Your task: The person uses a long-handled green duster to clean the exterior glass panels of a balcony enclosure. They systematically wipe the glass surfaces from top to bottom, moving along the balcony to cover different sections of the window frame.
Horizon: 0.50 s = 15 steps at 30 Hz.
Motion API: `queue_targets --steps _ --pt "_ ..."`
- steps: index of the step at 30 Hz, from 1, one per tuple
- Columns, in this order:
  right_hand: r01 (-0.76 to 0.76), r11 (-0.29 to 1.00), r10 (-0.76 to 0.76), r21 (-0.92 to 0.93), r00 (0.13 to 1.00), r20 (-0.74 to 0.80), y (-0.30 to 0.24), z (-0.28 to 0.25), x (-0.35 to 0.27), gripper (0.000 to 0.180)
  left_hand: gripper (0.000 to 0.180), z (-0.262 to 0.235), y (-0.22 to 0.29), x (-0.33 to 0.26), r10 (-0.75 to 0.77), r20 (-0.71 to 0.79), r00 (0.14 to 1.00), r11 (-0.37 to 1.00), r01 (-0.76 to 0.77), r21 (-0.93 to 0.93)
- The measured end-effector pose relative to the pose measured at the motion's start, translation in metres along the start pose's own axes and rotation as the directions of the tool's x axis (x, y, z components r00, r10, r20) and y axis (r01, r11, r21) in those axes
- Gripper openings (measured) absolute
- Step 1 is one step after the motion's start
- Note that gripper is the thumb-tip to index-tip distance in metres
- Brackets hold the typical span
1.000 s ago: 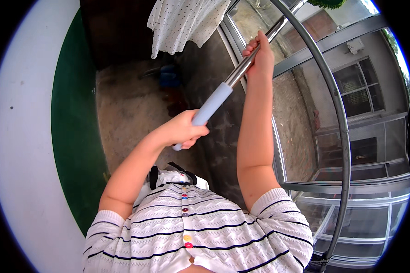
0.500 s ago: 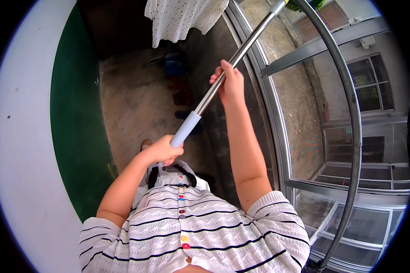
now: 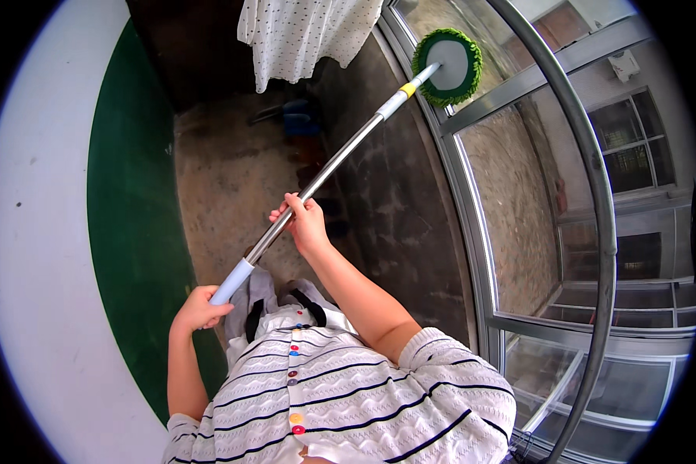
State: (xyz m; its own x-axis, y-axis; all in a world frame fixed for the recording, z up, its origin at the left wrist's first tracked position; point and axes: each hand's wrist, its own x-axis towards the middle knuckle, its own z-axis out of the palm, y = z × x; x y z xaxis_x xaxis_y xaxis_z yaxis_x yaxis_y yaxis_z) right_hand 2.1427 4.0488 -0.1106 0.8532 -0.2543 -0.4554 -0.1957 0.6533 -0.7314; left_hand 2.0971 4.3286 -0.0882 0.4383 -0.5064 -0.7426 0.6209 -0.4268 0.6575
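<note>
Mop (image 3: 340, 157) slants toward window (image 3: 510, 216); head (image 3: 450, 71) contact unclear. Left hand (image 3: 201, 308) clamps grip (image 3: 233, 280), right hand (image 3: 306, 222) the pole farther up, hands apart, presumably to support its length.

At twelve o'clock, hanging white cloth (image 3: 305, 39) with dark dots; at nine, green-painted wall band (image 3: 131, 201); at three, curved grey metal tube (image 3: 607, 251); between two and three, dark-paned building window (image 3: 630, 147).

Left hand (image 3: 199, 309) and right hand (image 3: 306, 223) grip a mop (image 3: 340, 159)
</note>
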Motion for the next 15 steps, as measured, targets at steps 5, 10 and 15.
queue_targets --steps 5,10,15 --pt "0.024 1.000 -0.024 -0.020 1.000 0.018 -0.018 0.005 -0.023 0.015 0.016 0.004 0.008 -0.017 0.002 0.090 0.996 1.000 0.000 -0.024" --pt "0.070 0.997 -0.071 0.014 0.989 0.128 -0.036 0.028 -0.044 0.010 0.016 -0.014 0.030 -0.038 0.061 0.109 0.992 0.998 -0.058 -0.022" --pt "0.220 0.974 -0.208 -0.050 0.961 0.182 -0.091 0.047 -0.044 0.012 0.018 -0.010 0.056 -0.017 0.165 0.217 0.962 0.986 -0.158 -0.049"
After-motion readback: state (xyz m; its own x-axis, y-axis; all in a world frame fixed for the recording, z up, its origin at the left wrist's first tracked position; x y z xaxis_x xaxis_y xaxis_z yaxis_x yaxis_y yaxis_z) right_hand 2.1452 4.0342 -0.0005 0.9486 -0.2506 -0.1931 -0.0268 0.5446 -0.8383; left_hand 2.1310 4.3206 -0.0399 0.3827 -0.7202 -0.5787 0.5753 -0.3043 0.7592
